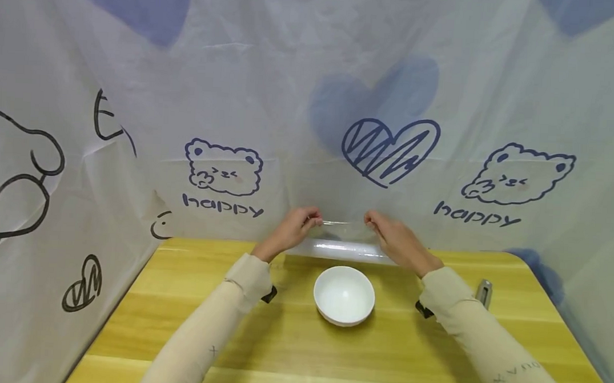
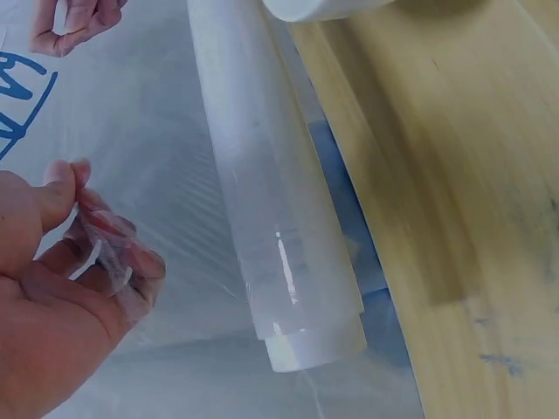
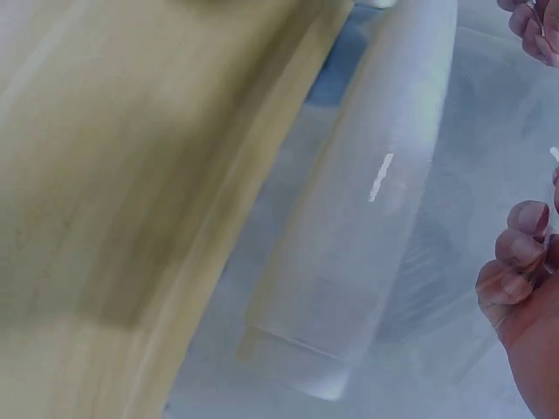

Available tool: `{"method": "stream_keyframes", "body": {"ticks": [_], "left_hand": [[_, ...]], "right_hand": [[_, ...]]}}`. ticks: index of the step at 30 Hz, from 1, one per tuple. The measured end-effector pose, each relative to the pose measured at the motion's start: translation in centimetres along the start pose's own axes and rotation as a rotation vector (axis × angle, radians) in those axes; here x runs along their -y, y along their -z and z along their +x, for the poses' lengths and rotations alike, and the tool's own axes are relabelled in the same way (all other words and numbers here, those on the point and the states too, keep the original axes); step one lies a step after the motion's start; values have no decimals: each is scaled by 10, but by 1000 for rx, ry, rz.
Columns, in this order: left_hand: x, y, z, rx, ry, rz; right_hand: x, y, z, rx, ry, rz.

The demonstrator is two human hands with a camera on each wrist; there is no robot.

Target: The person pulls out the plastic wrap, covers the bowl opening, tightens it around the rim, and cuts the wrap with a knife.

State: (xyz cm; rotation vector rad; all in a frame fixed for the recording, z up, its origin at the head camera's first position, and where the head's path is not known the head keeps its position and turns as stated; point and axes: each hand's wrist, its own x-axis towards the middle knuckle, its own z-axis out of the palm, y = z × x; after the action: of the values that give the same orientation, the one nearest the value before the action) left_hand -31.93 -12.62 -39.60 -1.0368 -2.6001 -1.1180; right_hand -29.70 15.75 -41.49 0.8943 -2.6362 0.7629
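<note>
A roll of clear plastic wrap (image 1: 343, 250) lies along the back edge of the table, its whitish core end (image 2: 316, 351) showing in the left wrist view. Thumb and fingers of my left hand (image 1: 296, 228) pinch the free edge of the film, which crumples over the fingers in the left wrist view. Opposite it, my right hand (image 1: 398, 241) grips the film with curled fingers, partly cut off in the right wrist view. Between the hands a see-through strip of film (image 1: 342, 228) stretches above the roll. In front of the roll stands a white bowl (image 1: 343, 296).
The bowl sits on a yellow wood-grain table (image 1: 290, 351). Right of my right forearm lies a grey utility knife (image 1: 484, 293), partly hidden by the sleeve. A pale sheet (image 1: 290, 99) with drawn hearts and bears hangs close behind the table and along its sides.
</note>
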Motion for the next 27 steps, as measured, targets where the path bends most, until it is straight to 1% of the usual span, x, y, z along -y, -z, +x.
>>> {"method": "stream_keyframes", "body": {"ticks": [5,10,15,21,27], "left_hand": [[-3,7,11,-55,-14,14],[-6,12,16,-74,-31,23],[-11,19,20,-91,-32,16],[-17,27,20,-90,-14,13],[-20,32,21,-85,0,-21]], "right_hand": [[1,11,11,-5,15,-2],[5,21,17,-5,43,-22],[8,31,22,-4,59,-42],[12,38,27,-4,86,-37],[14,41,30,-11,100,-31]]}}
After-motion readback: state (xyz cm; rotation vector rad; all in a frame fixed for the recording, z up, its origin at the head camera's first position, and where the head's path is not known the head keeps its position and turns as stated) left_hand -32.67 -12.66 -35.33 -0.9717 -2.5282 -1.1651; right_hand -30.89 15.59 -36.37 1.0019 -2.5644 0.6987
